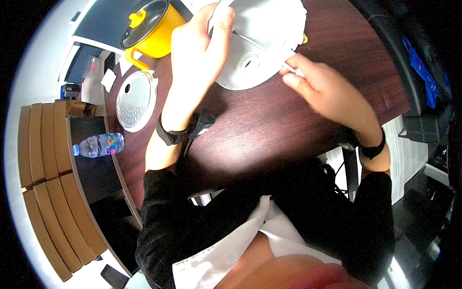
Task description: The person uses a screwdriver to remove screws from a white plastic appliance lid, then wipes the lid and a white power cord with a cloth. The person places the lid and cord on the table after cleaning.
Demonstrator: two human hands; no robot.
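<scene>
A white, round, shallow plastic piece (276, 26) with a small ring-shaped feature is at the far middle of the table. My left hand (199, 53) is closed at its left edge, thumb on top, gripping a white part there; where that part ends is hard to see. My right hand (315, 82) pinches the white handle end of a thin, dark-shafted tool (255, 43). The shaft slants up and left across the white piece, its tip near my left thumb. Its exact kind cannot be made out.
A yellow pot (166, 33) with a dark lid stands at the far left. Nearer is a round, perforated white lid (136, 101). A water bottle (99, 145) lies at left, by stacked brown boxes (45, 144). The brown table (231, 125) curves toward my body.
</scene>
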